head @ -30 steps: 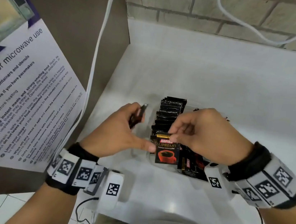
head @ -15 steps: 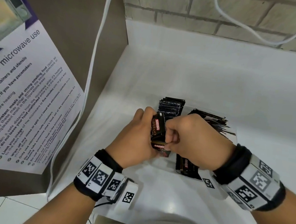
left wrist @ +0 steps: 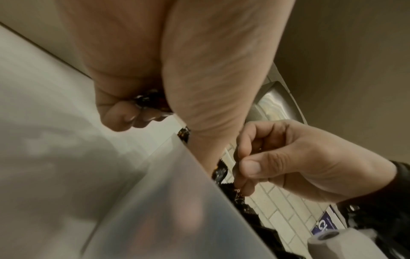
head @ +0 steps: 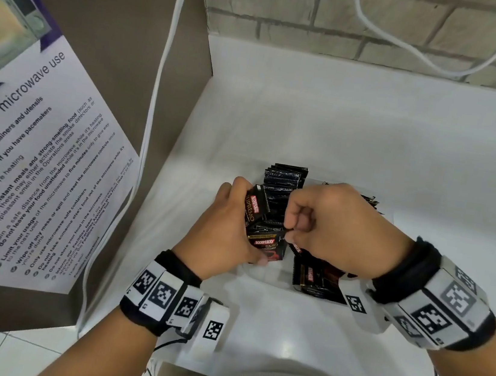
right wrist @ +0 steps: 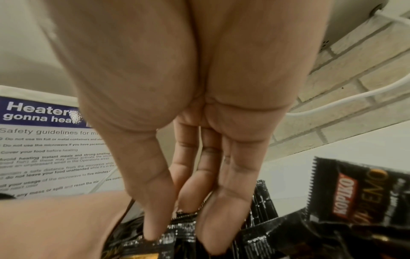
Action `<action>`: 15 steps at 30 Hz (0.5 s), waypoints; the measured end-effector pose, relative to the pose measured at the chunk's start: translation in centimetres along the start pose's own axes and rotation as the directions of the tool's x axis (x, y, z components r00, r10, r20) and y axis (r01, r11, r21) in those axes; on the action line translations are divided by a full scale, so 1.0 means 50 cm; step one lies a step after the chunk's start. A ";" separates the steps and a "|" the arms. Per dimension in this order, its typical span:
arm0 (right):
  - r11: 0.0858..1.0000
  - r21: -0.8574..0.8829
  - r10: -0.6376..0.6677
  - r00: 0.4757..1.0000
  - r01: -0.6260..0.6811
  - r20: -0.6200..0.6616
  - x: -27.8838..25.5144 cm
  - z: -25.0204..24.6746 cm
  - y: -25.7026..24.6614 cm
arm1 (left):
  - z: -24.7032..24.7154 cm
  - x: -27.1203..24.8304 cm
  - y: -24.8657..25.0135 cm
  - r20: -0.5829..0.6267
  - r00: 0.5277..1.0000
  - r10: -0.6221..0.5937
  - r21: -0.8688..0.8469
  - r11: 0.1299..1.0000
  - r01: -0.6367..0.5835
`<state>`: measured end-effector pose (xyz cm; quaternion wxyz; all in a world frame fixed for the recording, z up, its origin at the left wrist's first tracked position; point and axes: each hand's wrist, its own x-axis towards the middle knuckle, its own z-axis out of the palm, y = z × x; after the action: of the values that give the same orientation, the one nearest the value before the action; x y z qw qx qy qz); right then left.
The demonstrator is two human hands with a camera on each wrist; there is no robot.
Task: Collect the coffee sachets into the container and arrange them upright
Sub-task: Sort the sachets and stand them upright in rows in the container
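Both hands work over a clear container (head: 263,276) on the white surface (head: 372,147). The left hand (head: 229,226) curls its fingers (head: 239,185) round a black coffee sachet (head: 253,209), held on edge against the upright row of sachets (head: 285,180) along the container's left side. The right hand (head: 330,227) pinches the top edge of the front sachet (head: 267,244) between thumb and curled fingers (head: 296,210). More loose sachets (head: 316,279) lie tilted in the container under the right palm. A microwave notice (head: 23,158) hangs at left.

White counter (head: 372,141) – clear container (head: 263,276) on it
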<state>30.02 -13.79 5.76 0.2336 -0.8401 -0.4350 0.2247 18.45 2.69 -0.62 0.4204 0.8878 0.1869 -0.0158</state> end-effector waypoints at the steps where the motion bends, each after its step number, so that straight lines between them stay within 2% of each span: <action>1: 1.000 0.005 0.006 1.000 -0.006 -0.008 -0.001 -0.002 0.001 | -0.005 -0.003 0.001 -0.005 1.000 0.005 -0.023 1.000 -0.005; 3: 1.000 0.018 0.012 1.000 -0.012 -0.029 -0.002 -0.009 0.002 | -0.018 -0.008 0.000 -0.008 1.000 -0.006 -0.123 0.992 0.005; 4: 0.999 0.037 0.012 0.999 -0.010 -0.041 -0.002 -0.014 0.003 | -0.027 -0.012 -0.001 0.006 1.000 -0.025 -0.241 0.970 0.025; 5: 0.998 0.065 0.010 0.998 -0.007 -0.055 -0.002 -0.018 0.003 | -0.038 -0.017 0.001 0.028 0.999 -0.047 -0.422 0.905 0.054; 6: 0.995 0.097 0.009 0.997 -0.002 -0.073 -0.002 -0.022 0.002 | -0.050 -0.020 0.001 0.056 0.997 -0.059 -0.639 0.765 0.081; 7: 0.992 0.128 0.006 0.996 0.006 -0.094 -0.003 -0.026 0.000 | -0.064 -0.024 0.003 0.092 0.993 -0.072 -0.807 0.578 0.117; 8: 0.987 0.157 0.000 0.993 0.018 -0.115 -0.004 -0.030 -0.004 | -0.077 -0.029 0.004 0.132 0.989 -0.072 -0.896 0.418 0.150; 9: 0.981 0.188 -0.010 0.991 0.036 -0.135 -0.004 -0.033 -0.009 | -0.089 -0.035 0.007 0.174 0.984 -0.040 -0.930 0.322 0.178; 10: 0.973 0.224 -0.020 0.988 0.054 -0.154 -0.005 -0.036 -0.016 | -0.098 -0.039 0.011 0.210 0.978 0.006 -0.934 0.296 0.198; 13: 0.934 0.346 -0.024 0.983 0.087 -0.183 -0.005 -0.036 -0.037 | -0.105 -0.055 0.030 0.262 0.956 0.131 -0.916 0.344 0.204; 15: 0.897 0.432 -0.025 0.986 0.096 -0.167 -0.003 -0.036 -0.046 | -0.101 -0.059 0.043 0.277 0.950 0.144 -0.899 0.387 0.204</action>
<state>29.51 -13.10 8.56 0.4572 -0.7671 -0.3792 0.2424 15.78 4.31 4.78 0.8641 0.4875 0.1119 -0.0566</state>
